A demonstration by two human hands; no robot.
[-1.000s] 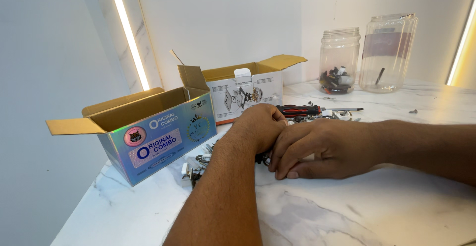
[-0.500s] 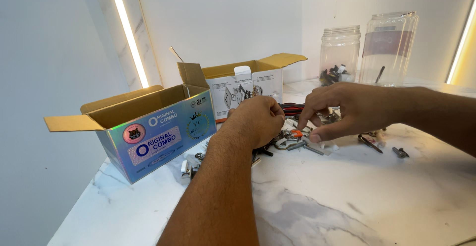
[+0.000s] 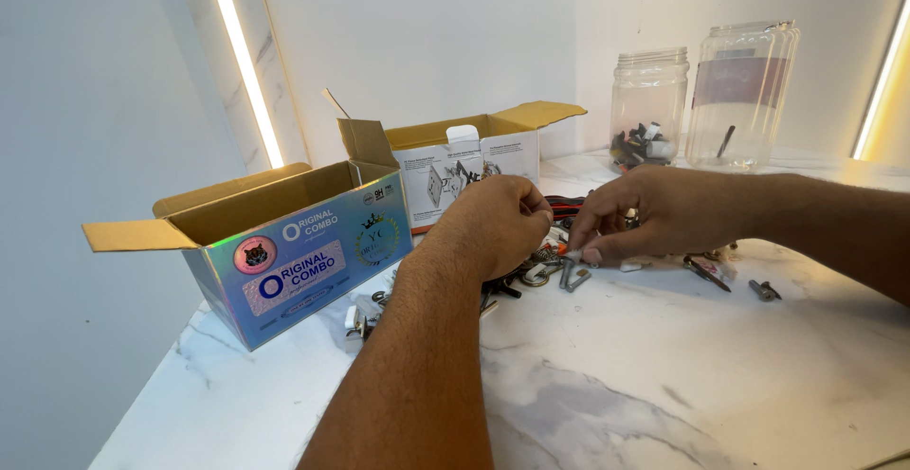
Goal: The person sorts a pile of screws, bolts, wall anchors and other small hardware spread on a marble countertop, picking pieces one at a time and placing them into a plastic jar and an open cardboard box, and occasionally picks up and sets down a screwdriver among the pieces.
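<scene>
Left hand (image 3: 498,219) curled, fingers closed over the hardware pile (image 3: 545,271), just right of the blue box (image 3: 284,252). Right hand (image 3: 645,214) pinches a small white bit (image 3: 575,256), prob. plastic. Judged light, stiff, slippery; fingertip pinch suits.

We see bare marble counter (image 3: 664,385) open across the lower right. Two open boxes, holographic (image 3: 303,262) and white (image 3: 474,157), block the left; two jars (image 3: 701,100) stand upper right; small hardware (image 3: 540,276) clutters the centre.
</scene>
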